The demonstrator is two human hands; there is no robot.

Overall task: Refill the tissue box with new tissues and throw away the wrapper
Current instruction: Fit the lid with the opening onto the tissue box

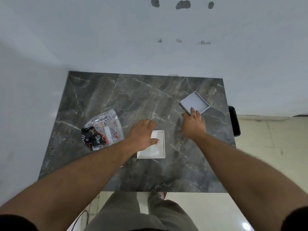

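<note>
Head view: white rectangular tissue box [158, 145] sat mid-table on veined grey marble [103, 97]. Left hand [143, 135] spread flat across it. Right hand [194, 122], fingers open, touched square grey lid [194, 101]. Crinkled glossy wrapper [103, 129] lay left.

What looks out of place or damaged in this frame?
The wall has gouged patches where paint is missing. On the table, the grey lid lies askew, upside down, and the crumpled wrapper remains.
</note>
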